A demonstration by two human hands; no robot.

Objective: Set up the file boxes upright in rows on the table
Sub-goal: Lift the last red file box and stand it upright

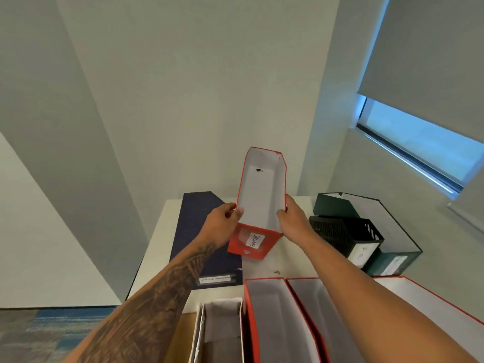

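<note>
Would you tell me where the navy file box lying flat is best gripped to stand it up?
Probably its labelled near end, from your side: the navy file box lies on a broad face, that narrow end facing you, unobstructed.

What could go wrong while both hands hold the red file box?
The left hand and right hand pinch only the thin side walls of the red file box, so it may slip. Its lower end is at the edge of the flat dark blue box; set down on that, it could tip.
</note>
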